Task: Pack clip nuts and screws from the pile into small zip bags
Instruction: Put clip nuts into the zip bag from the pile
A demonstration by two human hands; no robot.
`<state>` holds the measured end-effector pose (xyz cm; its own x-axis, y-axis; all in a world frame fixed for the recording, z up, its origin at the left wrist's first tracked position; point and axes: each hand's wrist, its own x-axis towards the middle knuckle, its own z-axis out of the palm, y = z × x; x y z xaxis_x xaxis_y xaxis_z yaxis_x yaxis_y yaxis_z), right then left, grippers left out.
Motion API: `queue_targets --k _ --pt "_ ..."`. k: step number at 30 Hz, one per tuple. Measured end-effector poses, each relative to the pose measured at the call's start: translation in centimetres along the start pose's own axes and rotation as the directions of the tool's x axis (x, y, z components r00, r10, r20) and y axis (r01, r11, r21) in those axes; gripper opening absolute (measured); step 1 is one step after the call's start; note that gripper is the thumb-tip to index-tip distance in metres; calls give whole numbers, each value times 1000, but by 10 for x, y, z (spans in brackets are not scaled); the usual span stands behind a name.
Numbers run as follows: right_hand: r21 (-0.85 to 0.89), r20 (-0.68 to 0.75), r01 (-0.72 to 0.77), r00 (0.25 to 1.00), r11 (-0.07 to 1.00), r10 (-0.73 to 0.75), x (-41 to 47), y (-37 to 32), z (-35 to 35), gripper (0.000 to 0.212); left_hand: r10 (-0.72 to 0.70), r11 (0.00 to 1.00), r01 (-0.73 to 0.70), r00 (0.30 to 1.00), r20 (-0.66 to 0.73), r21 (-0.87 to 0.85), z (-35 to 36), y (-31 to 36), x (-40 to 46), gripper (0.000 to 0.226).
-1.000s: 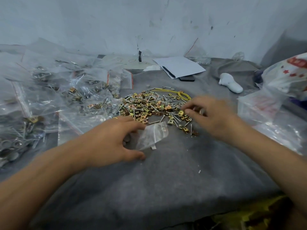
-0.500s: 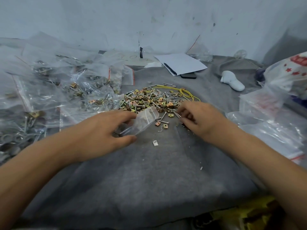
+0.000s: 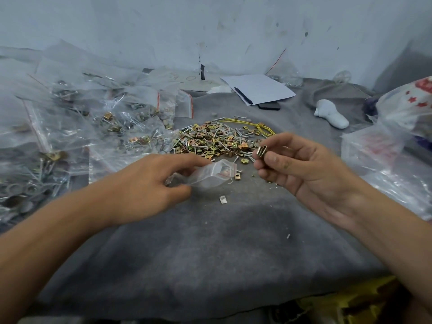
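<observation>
A person sat at a surface covered in grey cloth [image 3: 210,249], both bare forearms reaching forward. The left hand [image 3: 145,185] lay palm down, its thumb and fingers closed on one end of a small clear zip bag [image 3: 208,175]. The bag's mouth, edged with a red strip, pointed toward the right hand and appeared slightly open. The right hand [image 3: 304,169] was raised just beside the bag's mouth, palm turned partly up, with its thumb and forefinger pinched on a few brass-coloured clip nuts [image 3: 262,150]; the other fingers curled loosely.

Just beyond both hands lay the pile [image 3: 217,141] of loose clip nuts and silver screws. A few stray clip nuts sat between the hands, near the bag's mouth. Yellow rubber bands [image 3: 259,129] lay at the pile's far edge, beyond the right hand.

Beyond and outward of the left hand, a heap of filled bags [image 3: 93,127] spread across the cloth. Outward of the right hand were more plastic bags [image 3: 385,160]. Farther back, near the wall, were a white sheet of paper [image 3: 259,88] with a pen [image 3: 243,95] on it, and a small white object [image 3: 330,114].
</observation>
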<state>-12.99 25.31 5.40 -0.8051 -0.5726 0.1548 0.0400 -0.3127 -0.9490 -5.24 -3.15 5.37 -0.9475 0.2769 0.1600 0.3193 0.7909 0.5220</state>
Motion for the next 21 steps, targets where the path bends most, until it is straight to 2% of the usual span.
queue_targets --k 4,10,14,16,18,21 --pt "-3 40 41 998 999 -41 1 4 2 21 -10 1000 10 1000 4 -29 0 4 1 54" --pt "-148 88 183 981 972 -172 -1 4 4 23 5 999 -5 1000 2 -36 1 4 1 51" --pt "-200 106 212 975 957 -194 -3 5 5 28 10 999 -9 1000 12 -40 0 6 1 48" --pt "-283 96 224 974 933 -205 -3 3 5 27 4 999 -3 1000 17 -52 -1 8 1 48" --pt "-481 100 255 967 839 -236 -3 1 4 23 -4 997 6 1000 29 -75 -2 9 0 47" --pt "-723 135 294 948 625 -290 -6 3 5 20 -2 996 6 999 39 -94 -1 10 -1 47"
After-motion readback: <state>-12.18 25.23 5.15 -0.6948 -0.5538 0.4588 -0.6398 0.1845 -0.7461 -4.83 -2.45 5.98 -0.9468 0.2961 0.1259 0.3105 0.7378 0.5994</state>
